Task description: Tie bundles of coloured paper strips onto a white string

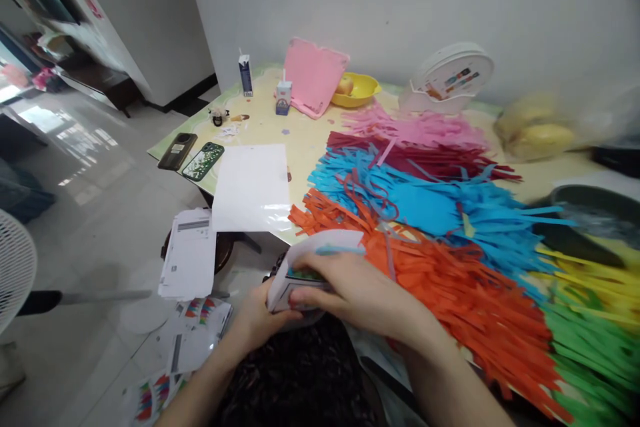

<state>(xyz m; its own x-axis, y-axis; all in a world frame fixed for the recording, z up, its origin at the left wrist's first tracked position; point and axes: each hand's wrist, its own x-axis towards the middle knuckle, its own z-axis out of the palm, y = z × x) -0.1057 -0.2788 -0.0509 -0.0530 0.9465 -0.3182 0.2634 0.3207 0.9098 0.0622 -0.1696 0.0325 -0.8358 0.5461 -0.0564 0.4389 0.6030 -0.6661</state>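
Both my hands meet at the near table edge, closed on a bent white sheet of paper (320, 247) with coloured print on its underside. My left hand (260, 317) grips its lower left corner from below. My right hand (350, 287) lies over the sheet with the fingers curled round its edge. A thin light-blue paper strip (340, 249) rests on top of the sheet by my right fingers. Just right of my hands lies a heap of orange paper strips (450, 287).
Heaps of blue (425, 203), dark red, pink (415, 128), yellow and green (595, 353) strips cover the table's right half. A blank white sheet (250, 187), two phones (193, 157), small cartons, a pink tablet case and a yellow bowl lie farther back. Printed papers sit on a stool and the floor at left.
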